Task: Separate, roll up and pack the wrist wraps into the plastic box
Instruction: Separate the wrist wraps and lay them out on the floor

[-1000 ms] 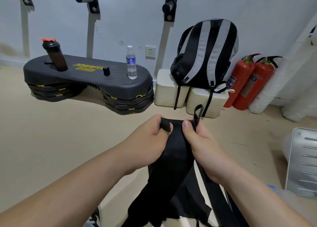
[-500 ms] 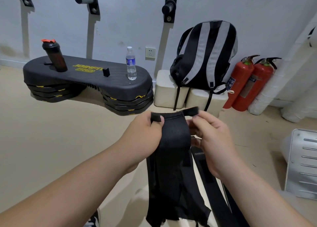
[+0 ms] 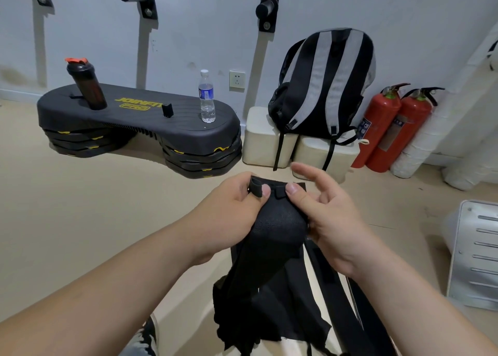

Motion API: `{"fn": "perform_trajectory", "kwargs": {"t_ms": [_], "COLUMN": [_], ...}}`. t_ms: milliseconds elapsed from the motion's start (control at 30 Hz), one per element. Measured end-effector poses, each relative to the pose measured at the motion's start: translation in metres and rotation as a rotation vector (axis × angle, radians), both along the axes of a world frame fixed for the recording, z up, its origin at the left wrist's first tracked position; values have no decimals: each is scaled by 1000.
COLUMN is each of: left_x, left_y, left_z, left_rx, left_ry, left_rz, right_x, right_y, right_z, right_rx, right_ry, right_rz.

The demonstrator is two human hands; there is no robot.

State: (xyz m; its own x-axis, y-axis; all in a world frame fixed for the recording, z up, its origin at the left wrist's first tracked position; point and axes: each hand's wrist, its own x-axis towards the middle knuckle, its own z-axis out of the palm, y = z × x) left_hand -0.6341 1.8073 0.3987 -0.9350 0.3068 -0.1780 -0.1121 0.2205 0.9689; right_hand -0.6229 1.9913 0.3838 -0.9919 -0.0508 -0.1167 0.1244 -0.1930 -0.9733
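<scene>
A black wrist wrap (image 3: 275, 221) is held up in front of me, its top end curled over into the start of a roll. My left hand (image 3: 237, 210) pinches the top left corner, where a small black thumb loop (image 3: 256, 187) sticks out over my thumb. My right hand (image 3: 323, 210) presses its thumb on the top right edge while its fingers spread open behind the wrap. The rest of the black wrap material (image 3: 269, 310) hangs down loosely, with narrow black straps (image 3: 339, 301) trailing to the lower right. No plastic box is in view.
A black step platform (image 3: 140, 118) on the floor carries a shaker bottle (image 3: 86, 83) and a water bottle (image 3: 207, 97). A striped backpack (image 3: 323, 86) sits on white blocks (image 3: 269, 140). Two red fire extinguishers (image 3: 390, 129) stand by the wall. A white slotted panel (image 3: 477, 253) lies at right.
The top end of the wrap has been folded down into a thicker curl. The thumb loop went from the right side to my left thumb, and my right fingers have spread open.
</scene>
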Motion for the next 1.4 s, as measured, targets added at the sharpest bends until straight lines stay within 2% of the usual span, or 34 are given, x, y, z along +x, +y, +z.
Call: {"fn": "perform_trajectory", "kwargs": {"t_ms": [67,167,367,633,833,1000,1133,1233,1400], "left_x": [2,3,-1,-6,-8,-9,-10,-8,-8], "left_y": [-1,-1,-6,-8,-12,-19,-17,-12,-11], "left_z": [-3,-8,-4,-14,-9,-9,-7,-4,-9], "left_rx": [-59,-219,-77,-146,-155,-264,-175,-17,-16], "left_ry": [54,245,310,448,486,451,412,221,127], "left_rz": [2,43,94,34,8,-72,23,78,79], "right_x": [1,1,-5,1,1,-2,-2,-1,4], "right_y": [-4,-10,-10,-13,-13,-11,-13,-14,-17], "right_z": [-4,-12,-8,-9,-6,-8,-11,-13,-16], "right_rx": [3,35,-28,29,-86,-90,-65,7,134], "right_ry": [-13,-26,-106,-70,-110,-168,-165,-96,-5], "right_rz": [28,-37,-121,-127,-98,-121,-128,-147,-156]}}
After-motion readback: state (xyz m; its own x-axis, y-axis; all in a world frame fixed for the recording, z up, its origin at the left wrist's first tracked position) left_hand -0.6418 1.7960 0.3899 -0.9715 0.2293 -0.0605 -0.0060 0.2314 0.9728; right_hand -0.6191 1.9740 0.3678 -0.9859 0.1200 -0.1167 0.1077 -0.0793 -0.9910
